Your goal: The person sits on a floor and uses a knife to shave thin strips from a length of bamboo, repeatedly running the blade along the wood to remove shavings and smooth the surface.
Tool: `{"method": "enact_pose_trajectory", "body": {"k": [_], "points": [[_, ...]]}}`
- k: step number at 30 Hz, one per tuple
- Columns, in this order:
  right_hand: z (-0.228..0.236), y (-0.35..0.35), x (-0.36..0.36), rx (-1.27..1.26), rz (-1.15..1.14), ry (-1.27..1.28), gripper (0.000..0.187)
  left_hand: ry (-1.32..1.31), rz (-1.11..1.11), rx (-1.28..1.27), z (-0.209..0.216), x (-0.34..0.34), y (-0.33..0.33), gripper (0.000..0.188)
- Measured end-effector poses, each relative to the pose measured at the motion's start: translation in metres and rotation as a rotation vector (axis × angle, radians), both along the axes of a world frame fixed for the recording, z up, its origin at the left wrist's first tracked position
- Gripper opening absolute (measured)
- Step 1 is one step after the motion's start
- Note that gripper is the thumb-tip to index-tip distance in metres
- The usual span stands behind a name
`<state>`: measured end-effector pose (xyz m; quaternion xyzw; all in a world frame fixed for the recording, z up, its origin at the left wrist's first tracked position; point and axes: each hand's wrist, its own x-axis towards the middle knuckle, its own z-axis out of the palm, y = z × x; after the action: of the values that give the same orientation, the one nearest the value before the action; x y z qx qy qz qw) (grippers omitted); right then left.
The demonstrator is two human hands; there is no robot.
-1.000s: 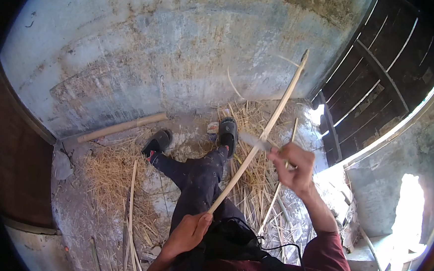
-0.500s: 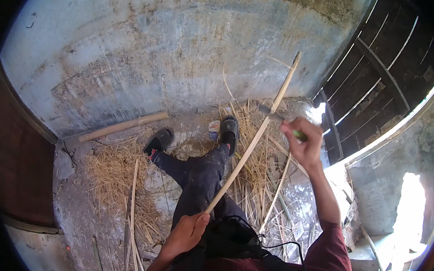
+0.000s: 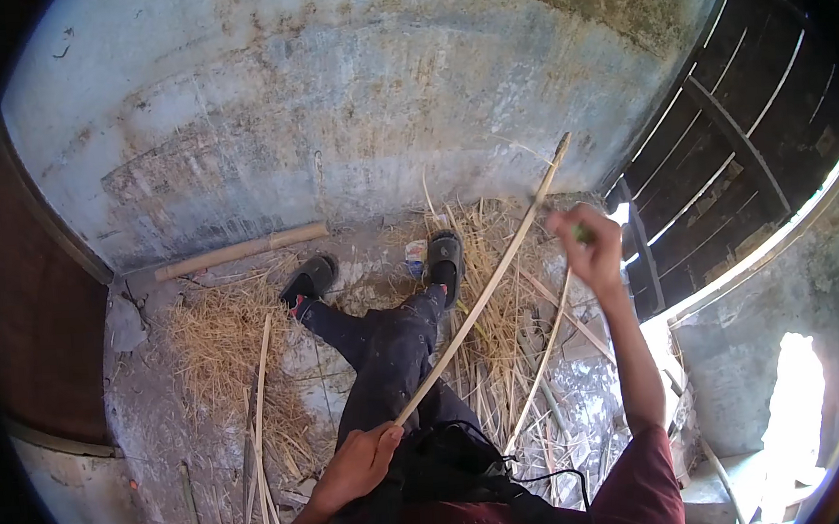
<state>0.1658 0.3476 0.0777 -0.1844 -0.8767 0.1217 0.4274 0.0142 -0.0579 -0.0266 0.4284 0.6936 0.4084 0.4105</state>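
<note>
A: Largest first?

B: Weathered grey-blue wall (image 3: 333, 104) across the far side, stained and flaking. Dark slatted gate (image 3: 729, 137) at far right. Dusty concrete floor (image 3: 150, 413) below, strewn with dry straw (image 3: 218, 342).

A: And the main thing?

B: Long pale bamboo strip (image 3: 484, 292), thin and slightly bowed, slanting from near centre up to far right, above dark-trousered legs (image 3: 386, 350).

A: Hands?

B: Left hand (image 3: 355, 463) clenched round the strip's near end. Right hand (image 3: 587, 247) raised by the far end, closed on a small green-handled tool (image 3: 581, 235); blurred, blade not clear.

A: Smaller bits?

B: Short bamboo pole (image 3: 241, 251) against the wall, far left. Black sandals (image 3: 443, 258).
</note>
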Motion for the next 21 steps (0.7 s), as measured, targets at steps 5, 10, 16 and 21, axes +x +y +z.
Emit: {"method": "enact_pose_trajectory", "body": {"k": [5, 10, 16, 21], "points": [[-0.001, -0.007, -0.002, 0.028, 0.090, 0.008, 0.017, 0.002, -0.009, -0.015, -0.003, -0.002, -0.007, 0.036], [0.023, 0.036, 0.009, -0.038, -0.054, -0.041, 0.013, 0.051, -0.026, -0.017, -0.008, 0.002, -0.010, 0.036], [0.013, 0.042, 0.010, 0.064, 0.044, -0.059, 0.016, 0.030, -0.023, -0.074, -0.009, 0.003, -0.013, 0.036], [0.013, 0.045, 0.012, 0.073, 0.010, -0.143, 0.020, 0.019, -0.029, -0.077, -0.015, 0.002, -0.016, 0.038]]}}
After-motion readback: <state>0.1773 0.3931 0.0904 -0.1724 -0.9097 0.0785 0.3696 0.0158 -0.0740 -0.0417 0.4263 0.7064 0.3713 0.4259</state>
